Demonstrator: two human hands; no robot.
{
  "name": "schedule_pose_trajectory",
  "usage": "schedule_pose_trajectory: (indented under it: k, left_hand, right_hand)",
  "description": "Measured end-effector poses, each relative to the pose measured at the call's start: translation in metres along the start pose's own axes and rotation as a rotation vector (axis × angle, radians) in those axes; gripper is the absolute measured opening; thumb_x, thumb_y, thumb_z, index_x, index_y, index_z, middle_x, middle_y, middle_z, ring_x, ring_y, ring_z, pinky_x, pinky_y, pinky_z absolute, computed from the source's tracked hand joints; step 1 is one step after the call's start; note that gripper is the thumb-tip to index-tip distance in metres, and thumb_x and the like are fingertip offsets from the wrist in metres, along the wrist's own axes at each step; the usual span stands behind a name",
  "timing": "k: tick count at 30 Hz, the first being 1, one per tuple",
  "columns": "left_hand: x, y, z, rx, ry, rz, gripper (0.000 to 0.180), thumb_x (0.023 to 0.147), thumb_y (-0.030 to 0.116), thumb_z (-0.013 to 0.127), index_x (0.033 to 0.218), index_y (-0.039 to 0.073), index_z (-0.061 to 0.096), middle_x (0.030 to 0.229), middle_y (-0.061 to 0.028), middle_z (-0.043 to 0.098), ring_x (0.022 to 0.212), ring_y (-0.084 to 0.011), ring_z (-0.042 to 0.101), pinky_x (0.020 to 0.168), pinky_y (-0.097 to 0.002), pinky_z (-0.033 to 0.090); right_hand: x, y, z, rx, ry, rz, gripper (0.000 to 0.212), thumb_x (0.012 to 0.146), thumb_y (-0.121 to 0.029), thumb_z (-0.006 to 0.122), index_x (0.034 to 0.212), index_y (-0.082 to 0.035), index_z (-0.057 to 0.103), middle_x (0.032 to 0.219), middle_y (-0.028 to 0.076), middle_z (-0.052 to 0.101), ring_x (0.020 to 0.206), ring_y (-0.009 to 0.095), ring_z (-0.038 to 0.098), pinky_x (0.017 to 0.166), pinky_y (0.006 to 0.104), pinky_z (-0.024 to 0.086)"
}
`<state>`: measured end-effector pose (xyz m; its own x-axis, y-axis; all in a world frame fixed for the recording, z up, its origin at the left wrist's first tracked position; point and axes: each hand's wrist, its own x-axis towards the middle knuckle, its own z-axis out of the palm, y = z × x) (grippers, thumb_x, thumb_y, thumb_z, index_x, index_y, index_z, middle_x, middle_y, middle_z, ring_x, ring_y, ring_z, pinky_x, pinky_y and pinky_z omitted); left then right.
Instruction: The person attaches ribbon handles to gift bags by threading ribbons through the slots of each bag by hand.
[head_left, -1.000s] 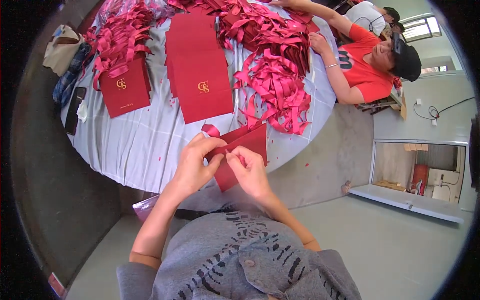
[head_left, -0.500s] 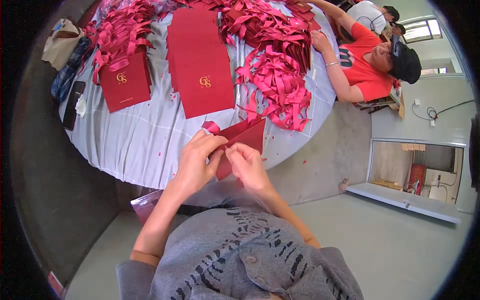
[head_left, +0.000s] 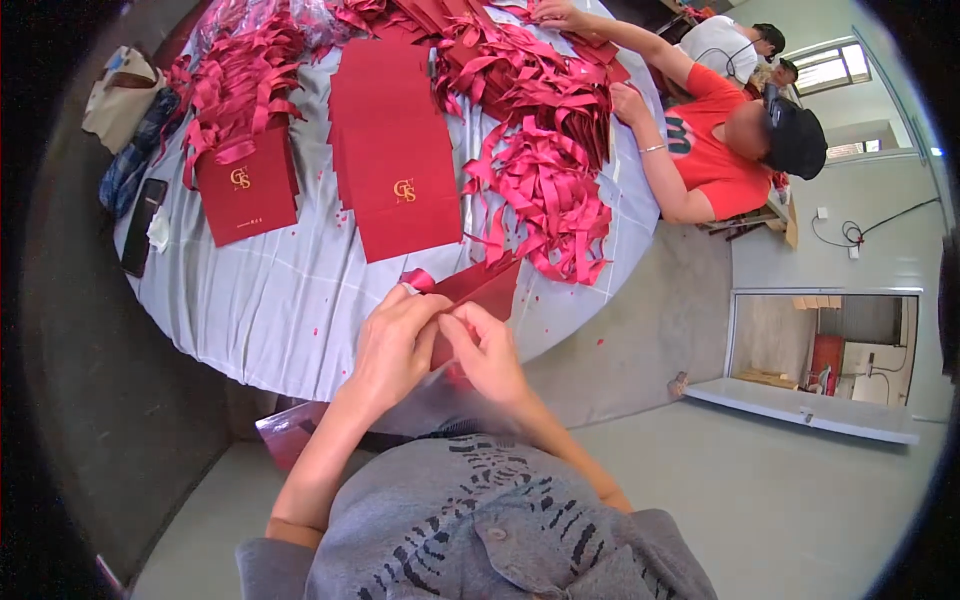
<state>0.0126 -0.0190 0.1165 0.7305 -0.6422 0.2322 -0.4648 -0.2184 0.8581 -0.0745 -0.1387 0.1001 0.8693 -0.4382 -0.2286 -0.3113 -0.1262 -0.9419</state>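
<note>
A red paper gift bag stands tilted at the near edge of the table, in front of my body. My left hand grips its near edge, thumb and fingers pinched together. Close against it, my right hand pinches at the same edge, fingertips almost touching the left ones. Past my left fingers a loop of pink-red ribbon sticks out. What lies between the fingertips is hidden.
On the white-clothed table lie a stack of flat red bags, ribboned bags, a ribbon heap and a black phone. A co-worker in a red shirt works at the right edge.
My hands have drawn closer together at the bag's edge, right fingertips shifting toward the left ones. The whole view has tipped slightly, and the co-worker's arms have moved.
</note>
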Motion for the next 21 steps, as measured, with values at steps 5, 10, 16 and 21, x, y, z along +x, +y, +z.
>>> schedule_pose_trajectory:
  k: [5,10,16,21]
  left_hand:
    - [0.006,0.006,-0.022,0.091,-0.065,0.003,0.031,0.072,-0.005,0.062,0.101,0.000,0.053,0.087,-0.0134,0.060,0.084,-0.0311,0.055,0.075,-0.0386,0.043]
    - [-0.001,-0.005,-0.012,0.141,-0.094,0.094,0.032,0.071,-0.006,0.063,0.098,-0.001,0.047,0.092,-0.0128,0.058,0.085,-0.0327,0.053,0.077,-0.0402,0.042]
    - [-0.007,-0.008,-0.005,0.193,-0.033,0.161,0.029,0.071,0.000,0.064,0.097,0.002,0.049,0.088,-0.0073,0.059,0.079,-0.0263,0.050,0.071,-0.0371,0.039]
    - [-0.010,-0.011,-0.003,0.209,-0.005,0.160,0.027,0.071,-0.001,0.063,0.095,0.003,0.052,0.082,-0.0071,0.059,0.078,-0.0252,0.050,0.070,-0.0368,0.038]
  right_hand:
    - [0.000,-0.034,-0.017,-0.253,0.152,-0.345,0.010,0.083,-0.010,0.065,0.089,-0.002,0.062,0.081,0.011,0.060,0.067,0.023,0.059,0.059,0.0328,0.045]
    - [0.030,-0.056,-0.034,-0.723,-0.002,-0.645,0.007,0.077,-0.012,0.067,0.077,-0.005,0.064,0.078,0.008,0.055,0.075,0.026,0.051,0.066,0.0374,0.043]
    - [0.061,-0.068,-0.031,-0.926,-0.470,-0.333,0.018,0.077,-0.020,0.063,0.073,-0.004,0.068,0.075,0.012,0.059,0.077,0.031,0.060,0.066,0.0414,0.046]
    - [0.077,-0.070,-0.026,-0.918,-0.693,-0.157,0.018,0.073,-0.019,0.063,0.075,-0.002,0.067,0.073,0.014,0.062,0.072,0.031,0.061,0.065,0.0398,0.047]
